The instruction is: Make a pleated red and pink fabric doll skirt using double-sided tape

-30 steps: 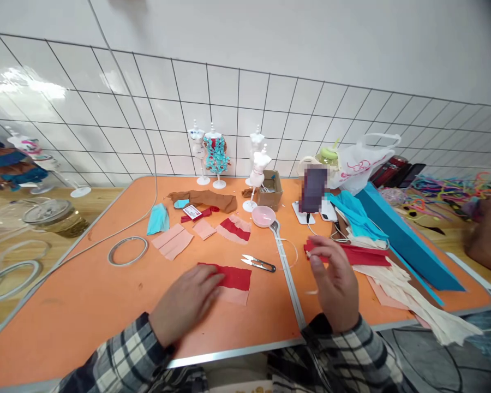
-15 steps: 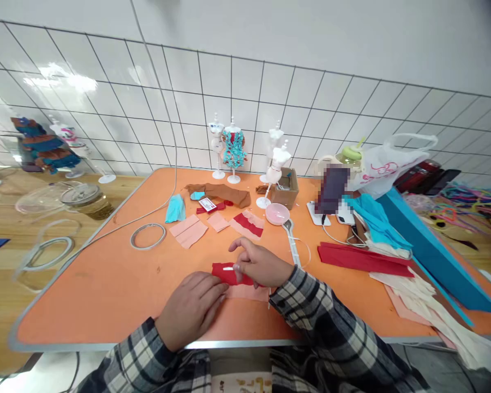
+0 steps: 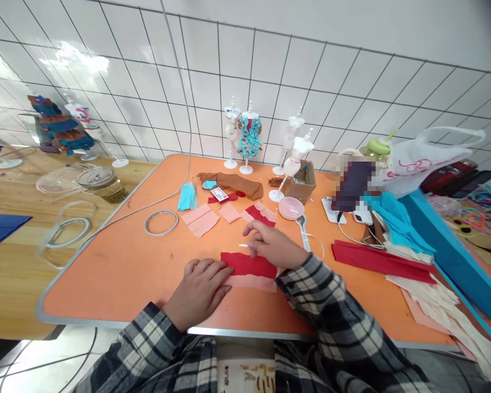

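A red crepe-like strip point(image 3: 249, 265) lies over the upper part of a pink strip point(image 3: 253, 281) near the table's front edge. My left hand point(image 3: 200, 289) rests palm down, fingers stretched, its fingertips on the red strip's left end. Between thumb and finger, my right hand point(image 3: 274, 245) pinches a small white stick point(image 3: 244, 245), whose tip points left above the red strip's upper edge. The palm and wrist cover the red strip's upper right part. Just beyond lies another pink piece with a red strip on it point(image 3: 259, 215).
Pink pieces point(image 3: 200, 219), a roll of tape point(image 3: 161, 222) and brown material point(image 3: 241, 185) lie further back. A pink bowl point(image 3: 291, 207) sits beside a spoon point(image 3: 305, 232). Small dress forms point(image 3: 249, 144) stand by the wall. Red and white strips point(image 3: 380, 262) and a phone point(image 3: 354, 183) are at right.
The white stick in my right hand has moved from over the red strip to beyond its upper edge. More of the red strip shows. The camera view has shifted.
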Action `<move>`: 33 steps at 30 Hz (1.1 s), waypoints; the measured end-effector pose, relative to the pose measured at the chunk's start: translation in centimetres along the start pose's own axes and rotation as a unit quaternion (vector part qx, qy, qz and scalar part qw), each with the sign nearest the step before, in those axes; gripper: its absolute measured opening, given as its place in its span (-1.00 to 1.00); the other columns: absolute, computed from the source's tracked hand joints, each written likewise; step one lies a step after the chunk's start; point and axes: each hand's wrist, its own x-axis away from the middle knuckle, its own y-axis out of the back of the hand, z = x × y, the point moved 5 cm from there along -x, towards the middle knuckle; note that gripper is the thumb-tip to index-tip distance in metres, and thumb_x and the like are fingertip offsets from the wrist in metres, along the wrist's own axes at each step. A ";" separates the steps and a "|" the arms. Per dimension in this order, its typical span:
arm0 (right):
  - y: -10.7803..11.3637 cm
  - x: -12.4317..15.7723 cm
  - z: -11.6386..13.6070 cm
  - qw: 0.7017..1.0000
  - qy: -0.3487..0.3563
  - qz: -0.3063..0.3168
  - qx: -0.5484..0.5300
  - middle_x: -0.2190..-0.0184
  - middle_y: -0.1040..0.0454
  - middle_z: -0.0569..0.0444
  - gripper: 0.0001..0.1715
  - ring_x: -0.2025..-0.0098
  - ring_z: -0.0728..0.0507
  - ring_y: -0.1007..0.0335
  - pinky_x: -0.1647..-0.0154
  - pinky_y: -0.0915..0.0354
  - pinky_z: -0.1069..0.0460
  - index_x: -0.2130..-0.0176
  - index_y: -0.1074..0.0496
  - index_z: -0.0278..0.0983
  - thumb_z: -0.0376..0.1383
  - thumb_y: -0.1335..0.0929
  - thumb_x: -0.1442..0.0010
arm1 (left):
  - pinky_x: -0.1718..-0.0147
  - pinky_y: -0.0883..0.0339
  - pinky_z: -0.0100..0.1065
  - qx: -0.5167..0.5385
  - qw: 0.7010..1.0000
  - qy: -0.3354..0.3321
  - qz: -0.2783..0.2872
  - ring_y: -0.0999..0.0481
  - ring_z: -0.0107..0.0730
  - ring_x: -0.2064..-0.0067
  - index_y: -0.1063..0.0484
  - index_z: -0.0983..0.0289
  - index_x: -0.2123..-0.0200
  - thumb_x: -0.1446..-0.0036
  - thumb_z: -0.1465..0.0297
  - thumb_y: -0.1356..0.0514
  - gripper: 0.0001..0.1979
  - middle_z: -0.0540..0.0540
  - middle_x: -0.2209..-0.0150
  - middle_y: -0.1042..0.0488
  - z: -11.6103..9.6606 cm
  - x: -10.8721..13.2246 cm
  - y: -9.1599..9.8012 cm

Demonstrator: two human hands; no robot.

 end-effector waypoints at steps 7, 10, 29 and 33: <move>1.2 1.7 2.6 0.996 0.056 0.066 0.029 0.41 -0.50 0.20 -0.77 0.35 -0.03 -0.35 0.30 -0.18 0.07 0.11 -0.23 -0.19 -0.43 -0.18 -0.24 | 0.04 -0.10 -0.10 0.014 1.000 0.014 -0.018 -0.38 -0.12 -0.02 -0.46 0.15 0.07 -0.30 0.31 -0.08 -0.78 0.14 -0.04 -0.47 0.2 -0.2 0.1; -1.9 -0.3 1.7 0.997 0.054 0.057 0.016 0.41 -0.49 0.20 -0.74 0.36 -0.03 -0.34 0.31 -0.18 0.08 0.13 -0.23 -0.20 -0.47 -0.19 -0.19 | 0.09 -0.08 -0.10 0.007 1.000 0.028 -0.009 -0.39 -0.12 -0.01 -0.45 0.14 0.07 -0.29 0.30 -0.08 -0.78 0.13 -0.05 -0.47 0.1 -0.2 0.1; -0.8 0.0 -1.0 0.999 -0.029 0.024 -0.003 0.38 -0.59 0.15 -0.70 0.34 -0.04 -0.43 0.32 -0.20 0.09 0.08 -0.26 -0.22 -0.45 -0.24 -0.18 | 0.04 -0.06 -0.06 -0.005 0.998 0.061 -0.027 -0.43 -0.10 -0.03 -0.45 0.17 0.02 -0.26 0.24 -0.12 -0.72 0.15 -0.03 -0.51 0.0 0.0 0.5; 3.9 4.3 0.6 0.983 -0.067 0.041 0.168 0.40 -0.57 0.13 -0.74 0.37 -0.08 -0.41 0.37 -0.13 0.06 0.10 -0.36 -0.19 -0.39 -0.26 -0.19 | 0.00 -0.04 -0.03 0.001 0.998 0.064 -0.029 -0.43 -0.09 -0.04 -0.43 0.18 -0.03 -0.26 0.18 -0.13 -0.66 0.17 -0.02 -0.52 0.1 -0.1 0.6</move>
